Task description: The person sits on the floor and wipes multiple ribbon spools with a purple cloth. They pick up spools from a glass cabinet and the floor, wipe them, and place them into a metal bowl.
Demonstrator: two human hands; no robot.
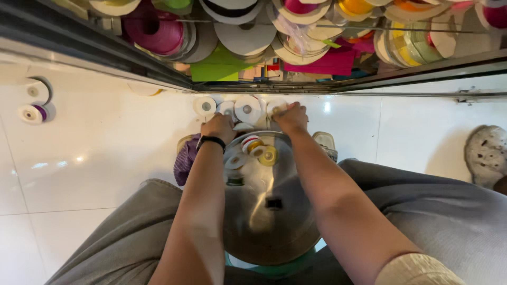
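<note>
Two hands work at the far rim of a round metal tray (266,227) that rests on the person's lap, seen from the head camera looking straight down. On the left hand (218,126), a black wristband (211,140) circles the wrist; its fingers curl down over the tray's edge, closed around something small, though what exactly it grips is hidden under the knuckles. With the right hand (291,117) the fist is likewise clenched, pressing on or pinching one of the white ribbon rolls (247,108) that stand in a short row on the white tiled floor (95,158) just past the tray.

On the tray lie a few small spools: a yellow spool (268,155), a red-and-white one beside it, a pale one lower left, and a dark clip-like bit near the middle (too small to name). A purple bundle (185,158) sits against the left knee. Two more rolls, one with purple ribbon (33,113), lie well apart at the far left. Above, a shelf (317,42) is packed with ribbon reels in pink, yellow, green and white.

As a judgement, the sorting looks only partly done: a handful of spools sit on the tray, while the row on the floor and the two stray rolls remain outside it
</note>
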